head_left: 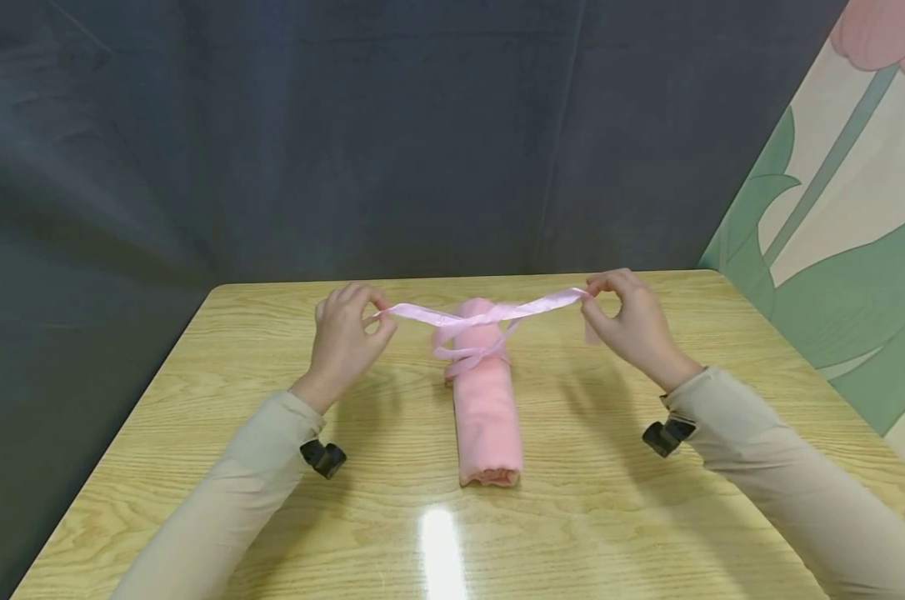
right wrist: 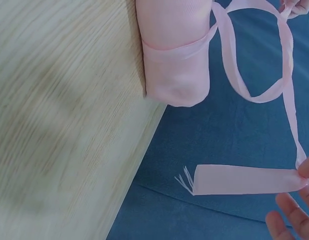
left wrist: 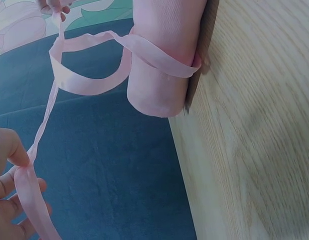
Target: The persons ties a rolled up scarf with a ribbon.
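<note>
A rolled pink cloth (head_left: 488, 417) lies lengthwise on the table. Round its far part runs a pink ribbon (head_left: 542, 305), crossed over itself above the roll with a loose loop below the crossing. My left hand (head_left: 345, 340) pinches one end between thumb and forefinger; in the left wrist view a tail of ribbon (left wrist: 32, 197) hangs past the fingers. On the other side my right hand (head_left: 634, 327) pinches the other end, and a frayed tail (right wrist: 244, 179) sticks out beyond it in the right wrist view. Both hands are raised off the table, one each side of the roll.
The wooden table (head_left: 235, 367) has its far edge against a dark curtain (head_left: 422, 150). At the right stands a panel with a tulip pattern (head_left: 857, 250). A bright reflection (head_left: 442, 554) shows on the near tabletop. Each wrist carries a small black camera (head_left: 322, 458).
</note>
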Demonstrator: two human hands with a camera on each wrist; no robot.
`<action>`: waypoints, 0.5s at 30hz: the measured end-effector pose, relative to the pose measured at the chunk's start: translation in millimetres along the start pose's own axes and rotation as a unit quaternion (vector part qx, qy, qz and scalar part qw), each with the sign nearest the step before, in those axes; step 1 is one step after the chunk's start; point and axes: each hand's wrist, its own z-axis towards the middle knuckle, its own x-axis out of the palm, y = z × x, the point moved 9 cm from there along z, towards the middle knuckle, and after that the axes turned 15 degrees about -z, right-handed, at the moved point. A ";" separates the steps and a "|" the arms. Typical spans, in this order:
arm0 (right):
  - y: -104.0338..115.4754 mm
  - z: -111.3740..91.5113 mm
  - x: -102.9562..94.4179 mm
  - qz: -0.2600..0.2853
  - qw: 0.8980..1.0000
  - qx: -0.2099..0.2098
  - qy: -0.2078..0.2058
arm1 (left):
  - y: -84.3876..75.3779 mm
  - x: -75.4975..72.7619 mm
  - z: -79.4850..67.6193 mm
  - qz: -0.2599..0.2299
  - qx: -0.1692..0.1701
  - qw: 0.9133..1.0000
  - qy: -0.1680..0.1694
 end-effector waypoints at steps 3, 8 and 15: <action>-3.2 0.4 0.0 -0.002 1.000 0.006 0.003 | 1.1 -0.6 -0.2 0.000 -0.006 1.000 0.004; -8.2 1.4 1.0 -0.007 1.000 0.013 0.008 | 2.2 -0.9 -0.4 0.000 -0.010 1.000 0.008; -12.6 1.8 0.5 -0.015 1.000 0.021 0.014 | 4.3 -2.8 0.0 0.004 -0.010 1.000 0.006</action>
